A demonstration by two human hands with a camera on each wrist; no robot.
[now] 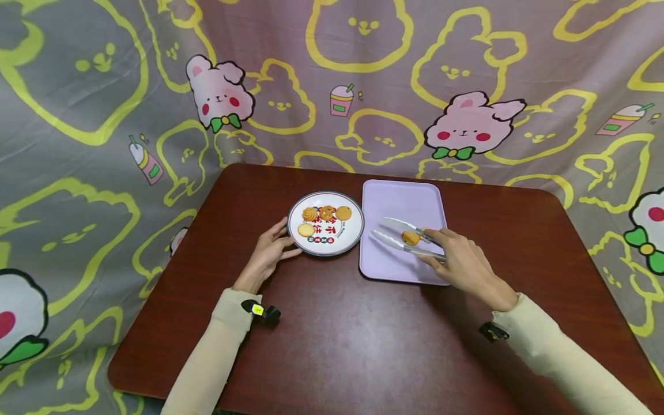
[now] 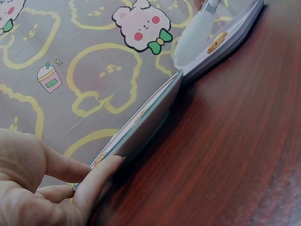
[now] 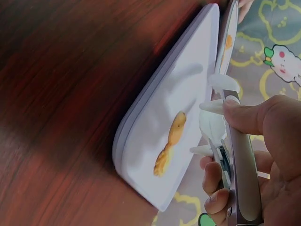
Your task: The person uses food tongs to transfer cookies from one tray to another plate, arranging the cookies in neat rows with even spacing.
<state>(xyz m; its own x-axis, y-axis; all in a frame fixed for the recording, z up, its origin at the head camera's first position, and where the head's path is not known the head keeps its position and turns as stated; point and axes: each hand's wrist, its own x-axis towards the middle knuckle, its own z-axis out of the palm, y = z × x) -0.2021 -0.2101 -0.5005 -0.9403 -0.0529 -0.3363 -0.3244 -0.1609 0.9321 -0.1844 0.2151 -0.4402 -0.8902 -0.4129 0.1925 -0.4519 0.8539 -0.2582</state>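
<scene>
My left hand (image 1: 267,252) pinches the left rim of a round white plate (image 1: 339,239) with a dark edge and printed characters. Several cookies (image 1: 309,214) lie on it; in the left wrist view the thumb and fingers (image 2: 101,176) are at the rim. My right hand (image 1: 464,259) grips metal tongs (image 1: 402,245) with pale tips, held over a lilac tray (image 1: 399,199). The tong arms stand apart with nothing between their tips. On the tray lie cookies (image 3: 177,129) close together, partly hidden by the tongs in the head view.
The plate and tray lie side by side on a dark brown wooden table (image 1: 321,334). Behind the table hangs a curtain (image 1: 384,86) with yellow outlines and cartoon rabbits. A small black device (image 1: 264,311) is strapped to the left wrist, another (image 1: 494,332) to the right.
</scene>
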